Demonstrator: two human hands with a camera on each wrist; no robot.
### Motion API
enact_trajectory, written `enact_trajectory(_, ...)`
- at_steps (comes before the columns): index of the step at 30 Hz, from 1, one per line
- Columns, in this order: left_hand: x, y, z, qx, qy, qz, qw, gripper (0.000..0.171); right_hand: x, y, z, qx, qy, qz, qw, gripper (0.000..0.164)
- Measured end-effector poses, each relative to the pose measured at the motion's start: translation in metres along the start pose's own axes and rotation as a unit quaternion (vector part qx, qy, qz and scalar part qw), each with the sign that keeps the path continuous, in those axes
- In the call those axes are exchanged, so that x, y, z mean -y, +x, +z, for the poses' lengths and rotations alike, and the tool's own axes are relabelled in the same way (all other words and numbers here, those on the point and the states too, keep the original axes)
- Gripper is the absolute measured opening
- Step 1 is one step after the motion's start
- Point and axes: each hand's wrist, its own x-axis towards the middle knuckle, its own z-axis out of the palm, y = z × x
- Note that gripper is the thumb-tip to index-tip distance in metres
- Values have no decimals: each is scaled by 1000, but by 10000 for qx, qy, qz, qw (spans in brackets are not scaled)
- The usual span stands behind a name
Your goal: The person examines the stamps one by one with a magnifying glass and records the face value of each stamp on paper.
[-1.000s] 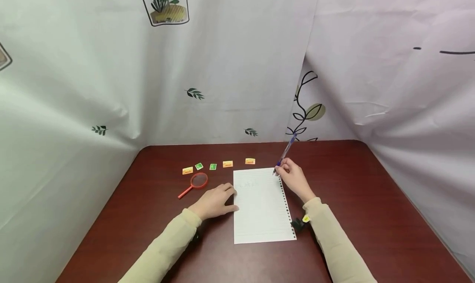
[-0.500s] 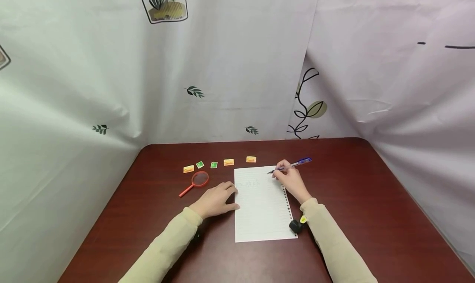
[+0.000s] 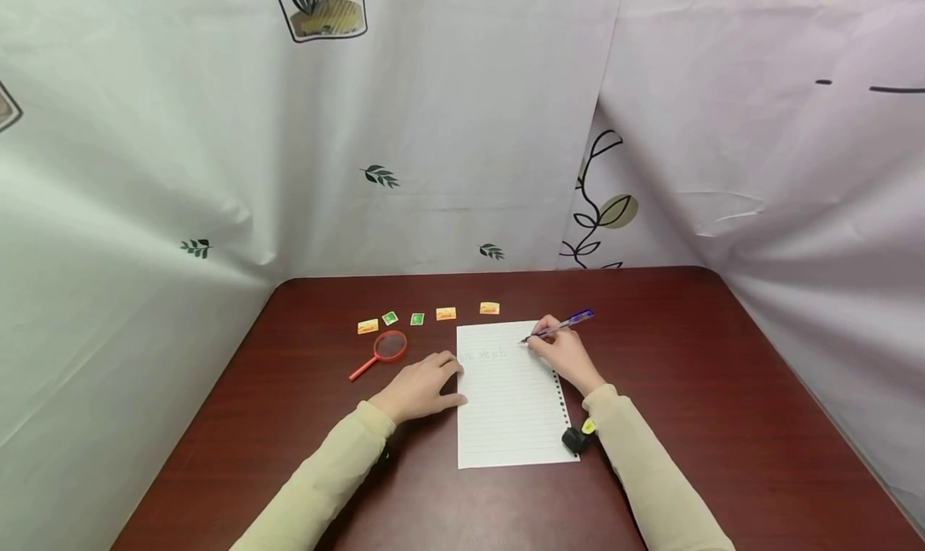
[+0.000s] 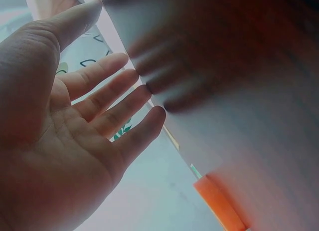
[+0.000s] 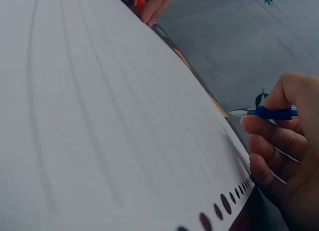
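Pen (image 3: 577,318) swung flatter | right fingers (image 5: 256,125) pinch it | left fingers (image 4: 142,133) spread | handwriting (image 3: 486,355) illegible

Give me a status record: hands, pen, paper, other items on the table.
Right hand: holds the pen
Nib: over the upper right of the paper; contact unclear
Left hand: rests at the paper's left edge
Paper: lined, faint writing near top
Magnifying glass: left of left hand
Cards: three orange, two green

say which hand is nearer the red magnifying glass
Left. The left hand is just right of the magnifying glass, at the left edge of the paper; the right hand is much farther right, holding the pen.
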Motion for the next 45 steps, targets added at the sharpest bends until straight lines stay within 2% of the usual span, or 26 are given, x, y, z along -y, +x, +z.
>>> enact_trajectory(4, 0, 0, 0, -18, 4, -11, 10000, 48, 2, 0, 2, 209, -152, -89, 9996, 7)
enact_trajectory(15, 0, 0, -1, 50, -43, -57, 10000, 49, -1, -1, 5, 418, -339, -137, 9985, 10)
enact_trajectory(28, -2, -1, -2, 33, -87, -52, 9999, 47, 2, -2, 5, 580, -245, 42, 9980, 6)
enact_trajectory(37, -3, -2, -2, 63, -86, -89, 9999, 49, 0, -3, 5, 329, -229, -95, 9992, 3)
enact_trajectory(45, -1, -1, -2, 54, -77, -44, 9999, 49, 0, -2, 5, 303, -284, -75, 9991, 4)
